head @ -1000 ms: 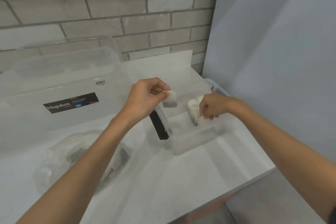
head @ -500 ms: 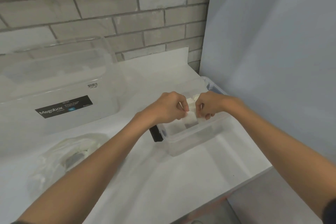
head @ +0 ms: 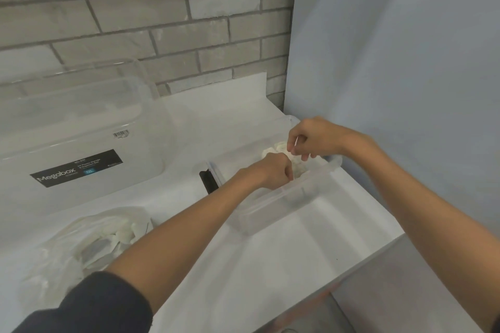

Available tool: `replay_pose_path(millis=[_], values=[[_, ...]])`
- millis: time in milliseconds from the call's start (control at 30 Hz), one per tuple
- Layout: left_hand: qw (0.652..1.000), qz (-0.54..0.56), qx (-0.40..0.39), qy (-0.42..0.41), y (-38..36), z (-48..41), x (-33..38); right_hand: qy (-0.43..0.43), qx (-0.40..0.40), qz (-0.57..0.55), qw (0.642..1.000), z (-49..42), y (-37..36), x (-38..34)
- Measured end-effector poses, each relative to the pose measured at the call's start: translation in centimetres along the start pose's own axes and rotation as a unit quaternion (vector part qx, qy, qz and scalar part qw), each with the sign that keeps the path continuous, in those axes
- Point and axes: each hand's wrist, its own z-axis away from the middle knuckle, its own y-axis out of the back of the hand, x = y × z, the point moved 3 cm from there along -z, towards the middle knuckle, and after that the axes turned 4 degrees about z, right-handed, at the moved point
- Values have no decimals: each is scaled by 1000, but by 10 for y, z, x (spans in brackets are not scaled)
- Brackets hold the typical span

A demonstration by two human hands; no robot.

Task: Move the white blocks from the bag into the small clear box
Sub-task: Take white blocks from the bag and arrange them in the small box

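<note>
Your bag [head: 67,249], at the left on the white table [head: 270,265], still holds several white blocks [head: 123,230], so the job looks only partway done. Your left hand [head: 276,170] dips inside the small clear box [head: 286,194], fingers curled under; whether it grips a block, you cannot tell. The packed blocks [head: 277,149] stand just beyond it. Your right hand [head: 311,140] hovers over them, fingers curled, its grip unclear.

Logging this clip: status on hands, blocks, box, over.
Left hand down in small clear box, grip hidden. Right hand curled over white blocks inside. Bag holds more. Nothing in the way.
</note>
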Motion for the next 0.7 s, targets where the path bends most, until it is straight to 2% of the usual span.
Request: replay_pose_path(millis=[133,367,567,700], values=[[1000,-5,-10,10,-7,-7,1,-3,2,-4,1000,3,0,3],[999,-33,18,17,-8,-12,5,-5,13,2,1000,7,0,6],[994,39,104,5,32,7,-3,14,57,13,998,10,10,-4],[977,105,186,-16,78,54,-17,55,100,25,993,15,18,-28]])
